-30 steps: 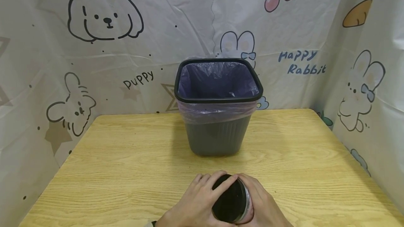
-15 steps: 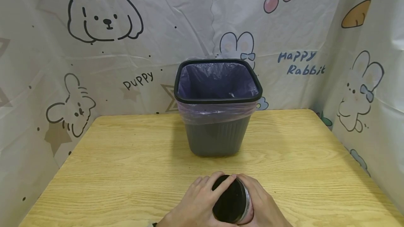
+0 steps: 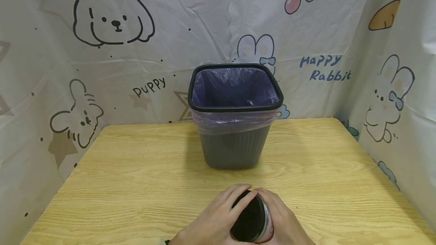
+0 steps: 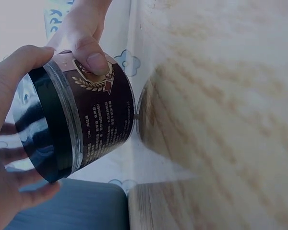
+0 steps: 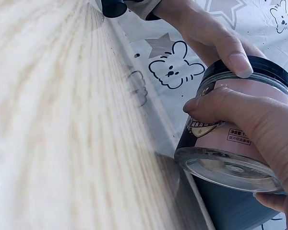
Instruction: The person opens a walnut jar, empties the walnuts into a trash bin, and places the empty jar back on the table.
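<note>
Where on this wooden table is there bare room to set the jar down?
Bare wood lies left and right of the grey lined waste bin, out to the wooden table edges. The near-centre edge is crowded: left hand and right hand grip the black-lidded clear jar.

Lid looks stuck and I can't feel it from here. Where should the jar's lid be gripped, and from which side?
Probably grip the black lid around its rim, coming from the left: the jar is held tilted off the table, lid toward the left hand, which already wraps the rim. The right hand grips the labelled body, so the rim is the free part.
</note>
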`<state>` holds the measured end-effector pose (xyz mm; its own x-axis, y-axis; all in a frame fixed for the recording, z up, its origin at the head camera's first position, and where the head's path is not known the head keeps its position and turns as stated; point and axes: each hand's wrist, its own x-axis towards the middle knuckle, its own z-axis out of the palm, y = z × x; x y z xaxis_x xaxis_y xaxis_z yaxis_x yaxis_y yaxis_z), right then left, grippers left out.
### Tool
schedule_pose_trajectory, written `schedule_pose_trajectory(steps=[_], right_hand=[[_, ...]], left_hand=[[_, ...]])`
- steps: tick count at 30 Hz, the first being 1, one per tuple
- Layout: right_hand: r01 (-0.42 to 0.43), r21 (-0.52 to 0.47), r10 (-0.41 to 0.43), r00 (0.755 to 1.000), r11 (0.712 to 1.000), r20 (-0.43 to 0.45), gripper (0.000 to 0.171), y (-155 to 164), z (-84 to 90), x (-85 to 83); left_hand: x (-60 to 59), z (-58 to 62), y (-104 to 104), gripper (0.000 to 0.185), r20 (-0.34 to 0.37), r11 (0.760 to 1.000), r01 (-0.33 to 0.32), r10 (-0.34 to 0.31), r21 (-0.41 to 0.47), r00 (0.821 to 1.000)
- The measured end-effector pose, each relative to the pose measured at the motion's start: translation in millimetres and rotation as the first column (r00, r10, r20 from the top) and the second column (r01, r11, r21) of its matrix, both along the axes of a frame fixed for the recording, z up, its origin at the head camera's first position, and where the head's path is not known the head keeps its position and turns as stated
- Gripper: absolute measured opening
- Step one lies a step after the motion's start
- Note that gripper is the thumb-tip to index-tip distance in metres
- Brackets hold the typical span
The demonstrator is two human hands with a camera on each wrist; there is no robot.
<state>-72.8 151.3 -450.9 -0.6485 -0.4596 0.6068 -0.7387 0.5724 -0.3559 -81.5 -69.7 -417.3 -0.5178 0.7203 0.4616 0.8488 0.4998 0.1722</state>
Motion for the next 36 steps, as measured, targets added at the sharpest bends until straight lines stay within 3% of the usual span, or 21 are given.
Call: schedule_pose_trajectory(steps=[5,10,18,36], right_hand=[[-0.007,0.002,0.007,1.0,1.0,-0.019,0.113,-0.5,0.1,-0.6],[-0.012,0.001,0.012,1.0,1.0,-0.017,0.114,-0.6,-0.1,-0.5],[-0.014,-0.003,0.014,1.0,1.0,0.0,0.112,-1.0,-0.1,0.1],[-0.024,-0.028,0.023,0.999,0.999,-0.044,0.109,-1.3,-0.9,-1.0]], left_hand=[[-1.4,0.2,-0.6,0.099,0.013,0.996,0.084,-0.084,0.025,0.996],[-2.1,1.1,-0.8,0.099,0.018,0.992,0.115,-0.116,0.047,0.993],[-2.2,2.7,-1.4,0.097,-0.028,0.992,0.113,-0.112,0.058,0.993],[0.7,2.1,-1.1,0.098,-0.014,0.992,0.057,-0.056,0.113,0.998]])
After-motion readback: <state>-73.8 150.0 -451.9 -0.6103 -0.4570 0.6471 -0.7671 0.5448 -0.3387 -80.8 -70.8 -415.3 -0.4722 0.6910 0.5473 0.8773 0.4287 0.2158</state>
